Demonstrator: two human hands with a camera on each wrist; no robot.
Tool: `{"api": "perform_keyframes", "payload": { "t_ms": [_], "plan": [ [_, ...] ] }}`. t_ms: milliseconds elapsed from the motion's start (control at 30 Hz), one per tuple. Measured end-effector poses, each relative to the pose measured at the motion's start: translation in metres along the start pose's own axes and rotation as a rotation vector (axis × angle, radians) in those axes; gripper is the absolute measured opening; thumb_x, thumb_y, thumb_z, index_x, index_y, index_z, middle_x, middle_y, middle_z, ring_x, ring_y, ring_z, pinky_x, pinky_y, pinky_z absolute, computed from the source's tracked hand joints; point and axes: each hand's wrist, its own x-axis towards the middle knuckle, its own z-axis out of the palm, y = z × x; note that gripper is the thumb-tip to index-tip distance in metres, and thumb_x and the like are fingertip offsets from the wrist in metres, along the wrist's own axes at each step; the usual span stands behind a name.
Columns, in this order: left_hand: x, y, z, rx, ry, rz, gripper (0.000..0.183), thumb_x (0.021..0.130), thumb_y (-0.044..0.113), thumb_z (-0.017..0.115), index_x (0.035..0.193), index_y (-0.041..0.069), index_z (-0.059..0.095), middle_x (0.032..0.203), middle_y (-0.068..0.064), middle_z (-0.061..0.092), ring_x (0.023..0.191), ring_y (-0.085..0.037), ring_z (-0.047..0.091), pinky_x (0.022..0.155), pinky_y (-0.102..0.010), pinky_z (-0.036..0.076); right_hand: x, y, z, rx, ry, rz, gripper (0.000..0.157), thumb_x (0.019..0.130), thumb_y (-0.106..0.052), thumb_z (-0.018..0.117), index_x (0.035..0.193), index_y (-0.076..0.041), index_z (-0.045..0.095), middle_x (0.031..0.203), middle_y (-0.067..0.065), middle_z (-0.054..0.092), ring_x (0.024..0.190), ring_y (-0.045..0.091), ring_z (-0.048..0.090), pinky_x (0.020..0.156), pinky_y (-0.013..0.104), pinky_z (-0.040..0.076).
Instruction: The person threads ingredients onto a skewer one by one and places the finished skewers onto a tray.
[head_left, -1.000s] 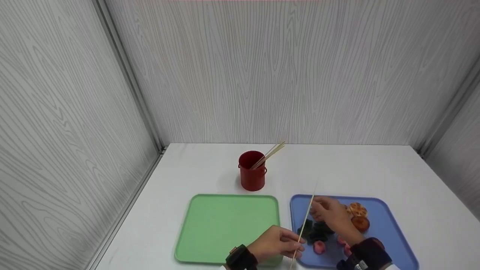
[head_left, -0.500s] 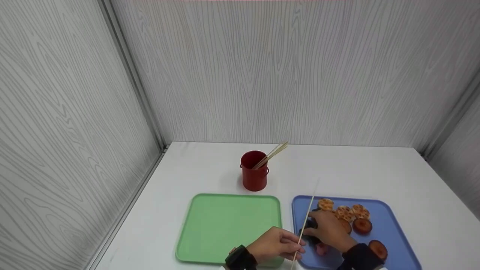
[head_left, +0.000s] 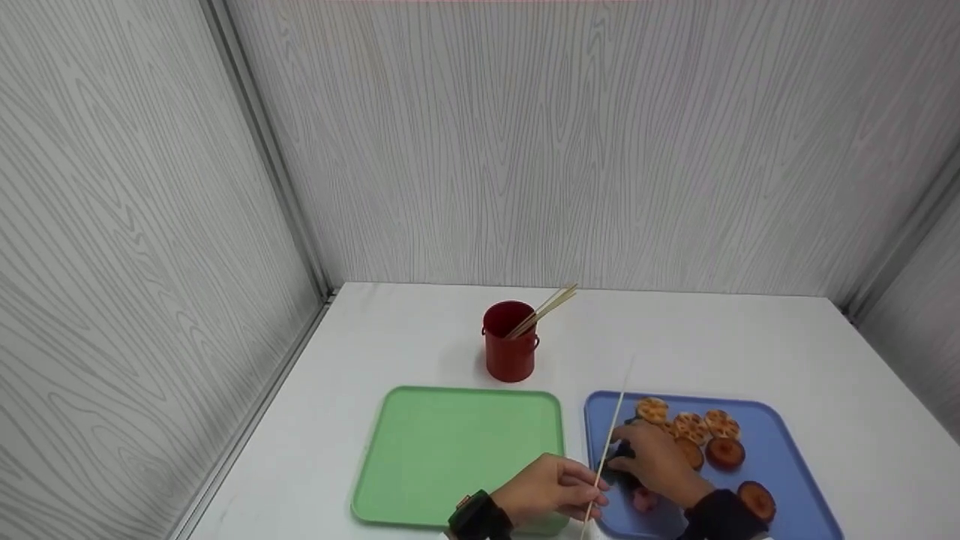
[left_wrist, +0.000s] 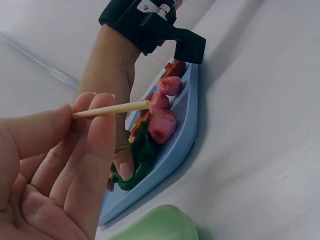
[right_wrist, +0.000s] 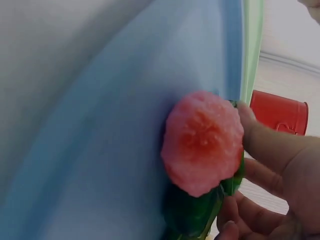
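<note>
at the blue tray (head_left: 787, 480), right grip (head_left: 660, 459) pinches a green piece (left_wrist: 143, 156); left grip (head_left: 550, 491) pinches a stick (left_wrist: 132, 106).

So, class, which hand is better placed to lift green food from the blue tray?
Probably the right hand: over the blue tray, it seems to pinch the green food, while the left hand holds a stick.

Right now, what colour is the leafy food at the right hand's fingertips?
Dark green; the leafy food shows best in the left wrist view.
</note>
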Motion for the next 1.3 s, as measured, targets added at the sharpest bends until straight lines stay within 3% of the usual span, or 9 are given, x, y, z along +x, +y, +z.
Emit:
{"api": "perform_keyframes", "payload": {
  "t_ms": [100, 300, 533, 667, 867, 1100, 1300],
  "plan": [
    [0.000, -0.002, 0.000, 0.000, -0.003, 0.003, 0.026, 0.097, 0.005, 0.059, 0.117, -0.011, 0.064, 0.106, -0.025, 0.069, 0.079, -0.009, 0.069, 0.074, -0.027, 0.058, 0.000, 0.001, -0.001, 0.014, 0.026, -0.042, 0.012, 0.081, -0.004, 0.077, 0.091, -0.011, 0.074, 0.085, -0.004, 0.067, 0.081, 0.015, 0.061, 0.067, 0.031, 0.051],
    [0.001, -0.005, -0.002, -0.004, -0.005, 0.006, 0.027, 0.097, 0.005, 0.058, 0.118, -0.012, 0.062, 0.105, -0.025, 0.069, 0.081, -0.012, 0.070, 0.075, -0.029, 0.058, 0.001, 0.003, -0.005, 0.034, 0.095, -0.059, 0.014, 0.082, 0.001, 0.074, 0.089, -0.011, 0.076, 0.084, -0.001, 0.071, 0.078, 0.015, 0.066, 0.066, 0.029, 0.054],
    [0.000, -0.006, -0.003, -0.018, 0.007, -0.014, 0.028, 0.098, 0.006, 0.056, 0.121, -0.010, 0.061, 0.102, -0.024, 0.070, 0.073, -0.008, 0.068, 0.075, -0.030, 0.059, 0.001, 0.001, -0.008, 0.047, 0.234, 0.121, 0.015, 0.084, 0.003, 0.072, 0.097, -0.003, 0.076, 0.091, 0.006, 0.071, 0.085, 0.024, 0.066, 0.071, 0.039, 0.055],
    [-0.001, -0.008, -0.004, -0.018, 0.019, -0.017, 0.028, 0.098, 0.006, 0.056, 0.121, -0.010, 0.061, 0.097, -0.019, 0.071, 0.071, -0.007, 0.066, 0.072, -0.028, 0.058, 0.001, 0.002, -0.012, 0.098, 0.298, 0.211, 0.017, 0.087, 0.003, 0.069, 0.102, -0.003, 0.074, 0.095, 0.008, 0.071, 0.083, 0.022, 0.066, 0.068, 0.035, 0.054],
    [-0.001, -0.009, -0.005, -0.015, 0.043, -0.017, 0.027, 0.098, 0.009, 0.057, 0.119, -0.007, 0.064, 0.095, -0.016, 0.072, 0.070, -0.007, 0.067, 0.071, -0.026, 0.058, 0.002, 0.003, -0.027, 0.278, 0.355, 0.335, 0.019, 0.095, -0.008, 0.063, 0.112, -0.003, 0.071, 0.092, 0.009, 0.070, 0.075, 0.016, 0.060, 0.059, 0.023, 0.047],
    [-0.002, -0.008, -0.007, 0.020, 0.041, -0.002, 0.024, 0.098, 0.009, 0.057, 0.117, -0.002, 0.067, 0.093, -0.012, 0.072, 0.070, -0.006, 0.066, 0.069, -0.026, 0.058, 0.000, 0.004, -0.041, 0.541, 0.398, 0.454, 0.044, 0.096, -0.038, 0.060, 0.126, -0.005, 0.063, 0.118, 0.012, 0.065, 0.099, 0.015, 0.062, 0.079, 0.022, 0.053],
    [-0.003, -0.009, -0.009, 0.027, 0.028, -0.006, 0.024, 0.098, 0.009, 0.057, 0.117, -0.002, 0.067, 0.093, -0.009, 0.072, 0.071, -0.006, 0.065, 0.068, -0.023, 0.057, -0.002, 0.005, -0.049, 0.811, 0.483, 0.529, 0.053, 0.096, -0.039, 0.059, 0.131, 0.001, 0.056, 0.100, 0.004, 0.068, 0.093, 0.012, 0.065, 0.085, 0.024, 0.054]
  ]
}}
